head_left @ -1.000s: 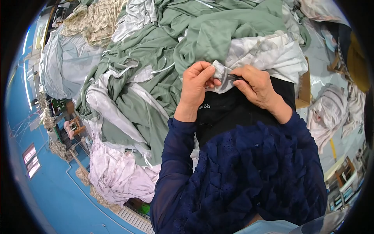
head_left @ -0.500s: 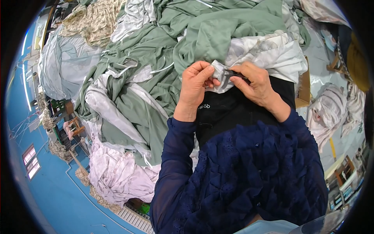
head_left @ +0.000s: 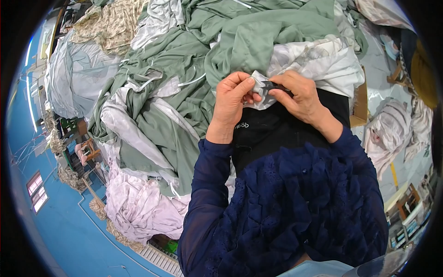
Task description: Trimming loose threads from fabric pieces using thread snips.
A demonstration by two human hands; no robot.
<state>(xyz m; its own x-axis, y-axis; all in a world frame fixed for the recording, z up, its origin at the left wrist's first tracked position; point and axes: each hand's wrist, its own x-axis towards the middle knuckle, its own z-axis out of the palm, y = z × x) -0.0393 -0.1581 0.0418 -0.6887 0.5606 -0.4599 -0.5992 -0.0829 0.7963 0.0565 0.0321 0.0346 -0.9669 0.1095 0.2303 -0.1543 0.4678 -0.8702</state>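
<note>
My left hand [head_left: 234, 94] pinches the edge of a pale whitish-grey cloth [head_left: 261, 103] between thumb and fingers, above my black-covered lap [head_left: 288, 127]. From the right, my right hand [head_left: 300, 94] is closed around small black thread snips [head_left: 273, 86]. Their tips touch or lie right over the pinched cloth; exactly where the blades meet it is hidden by fingers and folds. Just beyond my hands, sage-green fabric [head_left: 249, 51] is heaped, with a whitish patterned cloth [head_left: 327, 64] bunched beside it on the right.
Pinkish-white cloth [head_left: 143, 203] piles up at the lower left, with light blue cloth [head_left: 80, 78] and beige printed cloth [head_left: 110, 27] farther off. A cardboard box [head_left: 359, 104] stands to my right, near more crumpled cloth [head_left: 390, 129]. Blue floor [head_left: 69, 235] shows at left.
The blades of the snips have drawn together, and my right fingers have squeezed and shifted slightly to the left. My left hand keeps its pinch in the same place.
</note>
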